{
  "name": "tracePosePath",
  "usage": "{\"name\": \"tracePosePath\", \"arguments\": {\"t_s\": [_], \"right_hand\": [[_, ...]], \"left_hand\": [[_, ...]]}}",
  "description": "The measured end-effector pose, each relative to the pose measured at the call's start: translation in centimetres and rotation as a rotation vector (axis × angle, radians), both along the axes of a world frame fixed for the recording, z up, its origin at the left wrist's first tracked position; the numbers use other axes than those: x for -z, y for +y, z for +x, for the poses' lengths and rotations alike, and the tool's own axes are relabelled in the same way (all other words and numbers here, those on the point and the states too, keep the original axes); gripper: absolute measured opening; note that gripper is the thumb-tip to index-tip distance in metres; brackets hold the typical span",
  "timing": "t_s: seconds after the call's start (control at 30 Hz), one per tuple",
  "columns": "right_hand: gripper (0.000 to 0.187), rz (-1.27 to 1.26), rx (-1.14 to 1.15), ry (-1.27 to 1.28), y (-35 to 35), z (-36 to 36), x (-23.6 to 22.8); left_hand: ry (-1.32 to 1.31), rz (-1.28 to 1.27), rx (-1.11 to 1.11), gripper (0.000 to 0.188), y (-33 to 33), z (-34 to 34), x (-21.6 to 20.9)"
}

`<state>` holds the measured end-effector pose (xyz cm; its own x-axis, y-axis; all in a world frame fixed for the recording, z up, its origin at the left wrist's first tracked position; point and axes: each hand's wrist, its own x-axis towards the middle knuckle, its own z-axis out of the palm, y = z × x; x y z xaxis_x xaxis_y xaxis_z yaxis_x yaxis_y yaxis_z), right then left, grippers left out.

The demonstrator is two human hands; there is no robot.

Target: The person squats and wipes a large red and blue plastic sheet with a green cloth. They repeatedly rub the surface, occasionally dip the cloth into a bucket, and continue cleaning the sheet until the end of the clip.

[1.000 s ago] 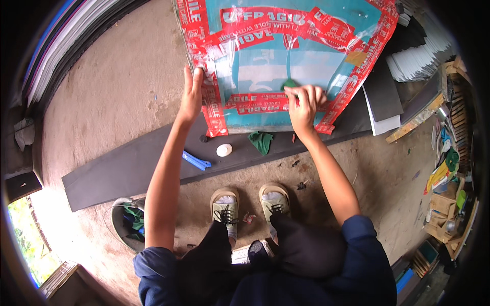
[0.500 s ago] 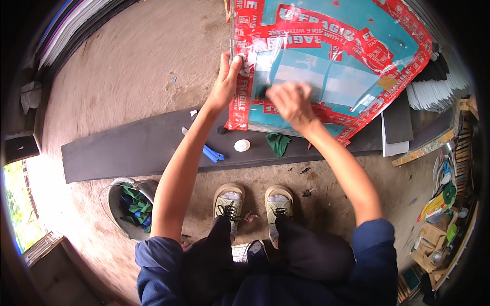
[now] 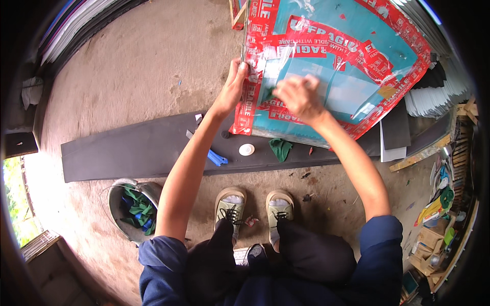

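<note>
A large flat teal panel (image 3: 311,122) stands tilted over the dark mat, its edges and face crossed with red-and-white printed tape under shiny clear wrap. My left hand (image 3: 232,91) grips its left edge, thumb on the front and fingers mostly hidden behind. Over the panel's lower middle, my right hand (image 3: 301,97) is curled and slightly blurred, pressing a small dark green cloth (image 3: 269,94) against the face. Below the panel lie a white round-capped bottle (image 3: 246,149), another green cloth (image 3: 280,149) and a blue plastic tool (image 3: 217,158).
The long dark mat (image 3: 117,148) lies across the floor beyond my feet. A bucket (image 3: 118,217) of green and blue rags stands left of my legs. Stacked sheets (image 3: 441,89) lean at the right, near a wooden rail (image 3: 421,153). Cluttered shelving (image 3: 434,239) lines the right side.
My right hand has shifted slightly right and up across the panel, the cloth with it. My left hand keeps its hold on the edge; the whole view has shifted a little.
</note>
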<state>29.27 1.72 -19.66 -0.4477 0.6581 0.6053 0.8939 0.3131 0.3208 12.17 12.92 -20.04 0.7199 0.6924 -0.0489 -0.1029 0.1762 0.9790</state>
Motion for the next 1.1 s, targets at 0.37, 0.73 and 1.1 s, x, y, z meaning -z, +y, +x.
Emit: {"name": "tracePosePath", "arguments": {"t_s": [0.37,0.73,1.1], "right_hand": [[0.014,-0.260,0.172,0.191,-5.3,-2.3,6.1],[0.031,-0.009,0.380,0.533,0.2,-3.2,-1.5],[0.032,-0.128,0.325,0.399,-1.0,-3.6,1.0]], "left_hand": [[0.010,0.141,-0.095,0.057,-1.0,-2.2,3.1],[0.420,0.620,-0.404,0.038,-2.4,-3.2,2.6],[0.358,0.517,-0.257,0.025,-1.3,-4.2,1.2]]}}
